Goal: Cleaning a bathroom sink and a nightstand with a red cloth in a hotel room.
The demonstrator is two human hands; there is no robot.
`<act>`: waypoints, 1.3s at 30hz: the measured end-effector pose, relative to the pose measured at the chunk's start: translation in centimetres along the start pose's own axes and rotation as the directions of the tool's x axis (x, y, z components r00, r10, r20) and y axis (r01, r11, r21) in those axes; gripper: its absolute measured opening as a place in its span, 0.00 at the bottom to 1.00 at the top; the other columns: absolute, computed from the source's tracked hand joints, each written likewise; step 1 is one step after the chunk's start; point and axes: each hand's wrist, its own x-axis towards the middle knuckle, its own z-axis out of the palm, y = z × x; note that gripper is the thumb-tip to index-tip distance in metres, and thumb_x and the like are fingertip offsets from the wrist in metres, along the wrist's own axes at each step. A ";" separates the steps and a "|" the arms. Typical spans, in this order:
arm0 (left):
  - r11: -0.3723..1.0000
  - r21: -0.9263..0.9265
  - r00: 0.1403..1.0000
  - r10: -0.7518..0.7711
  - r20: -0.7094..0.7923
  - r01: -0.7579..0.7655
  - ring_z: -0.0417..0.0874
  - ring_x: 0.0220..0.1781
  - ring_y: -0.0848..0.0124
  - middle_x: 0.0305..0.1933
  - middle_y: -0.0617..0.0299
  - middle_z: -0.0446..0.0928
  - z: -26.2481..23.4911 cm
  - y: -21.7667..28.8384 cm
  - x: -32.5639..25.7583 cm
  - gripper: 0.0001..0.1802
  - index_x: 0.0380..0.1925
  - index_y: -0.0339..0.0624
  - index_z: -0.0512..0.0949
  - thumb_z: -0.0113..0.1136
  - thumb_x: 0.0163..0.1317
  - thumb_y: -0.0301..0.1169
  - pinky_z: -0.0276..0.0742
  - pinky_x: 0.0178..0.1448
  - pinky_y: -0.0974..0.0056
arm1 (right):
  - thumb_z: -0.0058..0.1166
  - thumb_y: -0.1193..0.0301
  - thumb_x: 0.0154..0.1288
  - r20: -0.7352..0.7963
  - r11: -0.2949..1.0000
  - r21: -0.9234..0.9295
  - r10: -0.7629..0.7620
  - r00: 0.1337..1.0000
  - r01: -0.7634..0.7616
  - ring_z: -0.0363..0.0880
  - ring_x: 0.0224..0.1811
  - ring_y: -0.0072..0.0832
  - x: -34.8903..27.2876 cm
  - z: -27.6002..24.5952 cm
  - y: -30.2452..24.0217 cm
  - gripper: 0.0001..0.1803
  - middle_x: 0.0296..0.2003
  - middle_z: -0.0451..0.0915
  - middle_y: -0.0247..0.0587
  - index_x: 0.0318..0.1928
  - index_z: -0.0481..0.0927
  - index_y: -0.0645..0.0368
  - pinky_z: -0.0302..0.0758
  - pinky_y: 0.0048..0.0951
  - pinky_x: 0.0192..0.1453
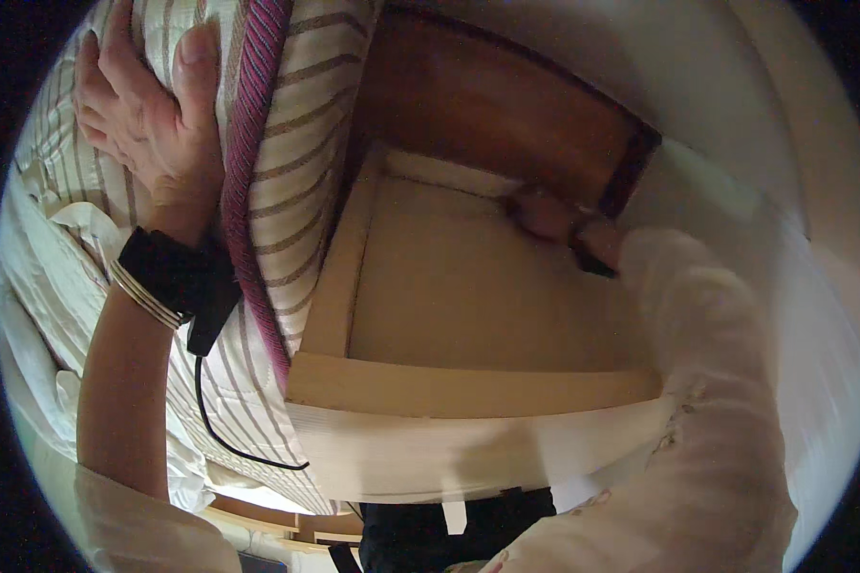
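My left hand (148, 119) presses on a striped mattress (311, 181) with purple cord piping (251, 191), its thumb held apart from the fingers. A black strapped device (167, 277) and pale bangles (143, 294) sit on that wrist, and a black cable hangs from the device. My right hand (549, 218) reaches into the far right part of a pulled-out pale wooden drawer (468, 390). Shadow and blur hide its fingers, so I cannot see whether it holds anything. A dark band crosses its wrist. Nothing else is visible on the drawer's bottom.
Behind the drawer stands a reddish-brown wood panel (487, 105). A pale wall (736, 124) rises at the right. Rumpled white bedding (33, 277) lies at the far left. Below the drawer front there is dark clothing (411, 535), with wooden furniture (258, 514) to its left.
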 end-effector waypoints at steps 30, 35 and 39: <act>0.978 0.201 0.991 0.024 0.135 -0.051 0.54 0.62 0.43 0.59 0.38 0.56 -1.7 2.8 0.5 0.31 0.59 0.38 0.58 0.40 0.61 0.48 0.49 0.63 0.46 | 0.44 0.64 0.64 -0.002 -0.090 0.996 0.123 0.992 0.013 0.74 0.29 0.25 13.5 -16.7 -10.1 0.17 0.29 0.76 0.40 0.49 0.70 0.60 0.75 0.33 0.32; 0.990 0.140 0.987 -0.038 0.155 0.016 0.53 0.63 0.43 0.62 0.38 0.53 -2.3 3.5 0.7 0.33 0.61 0.44 0.57 0.41 0.60 0.52 0.46 0.64 0.46 | 0.46 0.61 0.64 -0.081 0.492 0.870 0.190 0.978 -0.024 0.67 0.50 0.27 6.1 -16.8 -12.2 0.24 0.49 0.70 0.42 0.57 0.64 0.60 0.66 0.28 0.54; 0.999 -0.048 1.000 0.022 0.022 -0.021 0.52 0.64 0.49 0.61 0.41 0.54 -1.1 3.5 0.8 0.32 0.60 0.53 0.59 0.43 0.59 0.54 0.41 0.64 0.46 | 0.46 0.63 0.64 -0.197 0.057 0.977 -0.124 0.973 0.205 0.63 0.57 0.31 -3.9 -22.7 -13.6 0.23 0.52 0.68 0.42 0.58 0.65 0.58 0.58 0.28 0.61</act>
